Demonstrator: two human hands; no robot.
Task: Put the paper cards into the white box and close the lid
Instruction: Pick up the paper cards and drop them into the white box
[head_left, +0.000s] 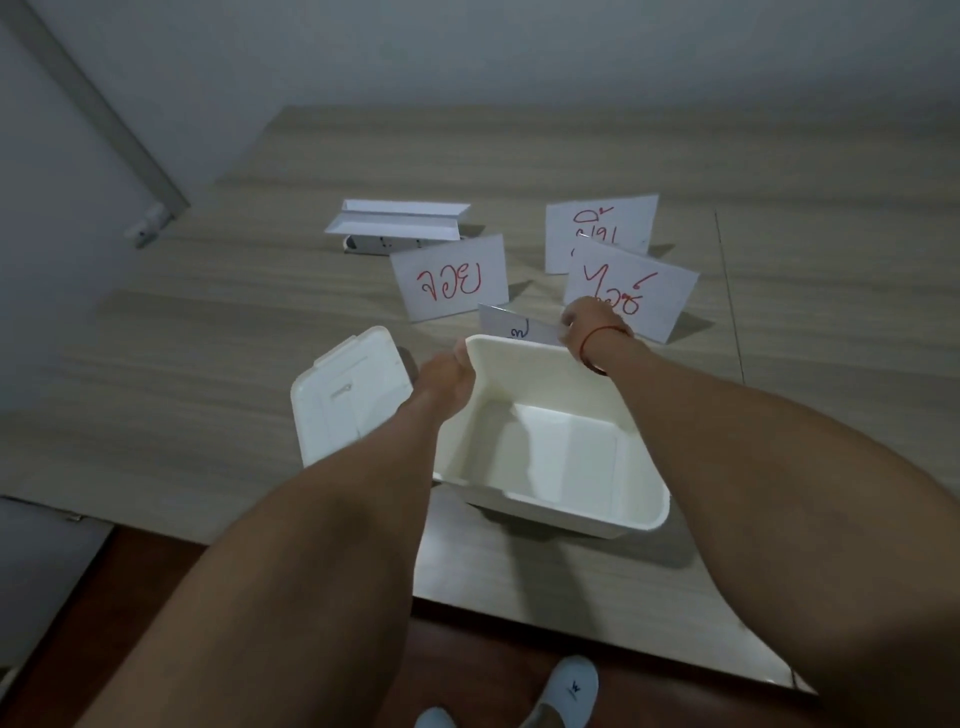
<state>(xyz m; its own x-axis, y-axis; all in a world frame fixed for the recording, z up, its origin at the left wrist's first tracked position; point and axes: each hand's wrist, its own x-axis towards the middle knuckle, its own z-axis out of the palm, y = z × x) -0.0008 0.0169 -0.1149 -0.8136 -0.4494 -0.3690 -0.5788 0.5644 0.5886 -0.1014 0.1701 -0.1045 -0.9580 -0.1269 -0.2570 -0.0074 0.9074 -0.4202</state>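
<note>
- On a wood-grain table (519, 171), seen from above, an open white box (550, 447) sits at the centre, empty inside.
- At nine o'clock of the box its lid (343, 395) lies flat, detached.
- From the box's far rim at twelve o'clock, four folded paper cards stand with red handwriting: a near card (511, 327) just behind the rim, a left card (449, 278), a right card (631, 288), and a far card (600, 228) behind it.
- Left hand (447, 369) grips the box's far-left corner, fingers clamped on the rim.
- Right hand (587, 322) reaches past the rim, fingers seemingly pinched on the near card's edge.
- Judged step: taking the first card. Next, it needs lifting over the rim and lowering inside.
</note>
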